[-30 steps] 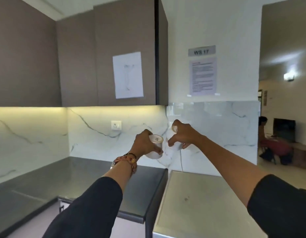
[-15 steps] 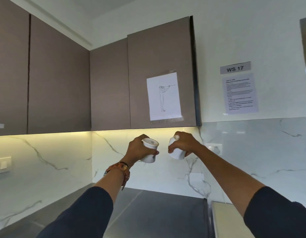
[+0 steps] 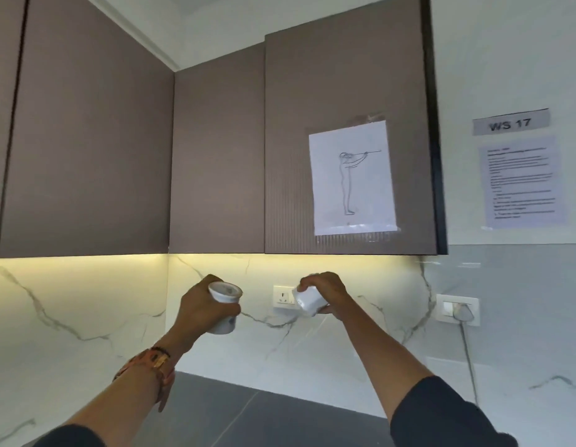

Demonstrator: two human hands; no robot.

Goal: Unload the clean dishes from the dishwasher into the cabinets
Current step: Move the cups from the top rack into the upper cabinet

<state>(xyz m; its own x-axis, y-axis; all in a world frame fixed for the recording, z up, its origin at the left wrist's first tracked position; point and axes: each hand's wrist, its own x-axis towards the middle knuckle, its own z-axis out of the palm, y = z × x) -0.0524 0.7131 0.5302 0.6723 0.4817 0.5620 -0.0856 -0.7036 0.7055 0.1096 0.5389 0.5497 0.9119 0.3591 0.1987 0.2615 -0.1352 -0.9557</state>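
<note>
Two white cups, one per hand, held up under closed wall cabinets.

1. Left cup [image 3: 223,301]: gripped round its body by the left hand [image 3: 196,308], fingers curled; rim uppermost and tipped toward the camera. It sat at 9 o'clock of the right cup and apart from it, the gap a little wider than half a second before.
2. Right cup [image 3: 307,300]: grasped from above by the right hand [image 3: 327,290], fingers curled over it; tilted toward 8 o'clock, more so than before.
3. Cabinet door [image 3: 344,75]: brown, shut, at 12 o'clock of the right hand. It filled far more of the view than earlier, and both cups remained just beneath its lower edge.
4. Drawing [image 3: 353,180]: a taped sheet with a line figure, on that door.
5. Wall socket [image 3: 283,296]: on the marble backsplash [image 3: 70,301] between the cups; not seen half a second ago.
6. Plugged socket [image 3: 457,309]: at 3 o'clock of the right hand.
7. Label [image 3: 511,122] reading "WS 17", with a printed notice [image 3: 522,182] at its 6 o'clock.
8. Dark countertop [image 3: 248,411]: at 6 o'clock, less of it showing than before.
9. Bracelets [image 3: 151,362]: on the left wrist.
</note>
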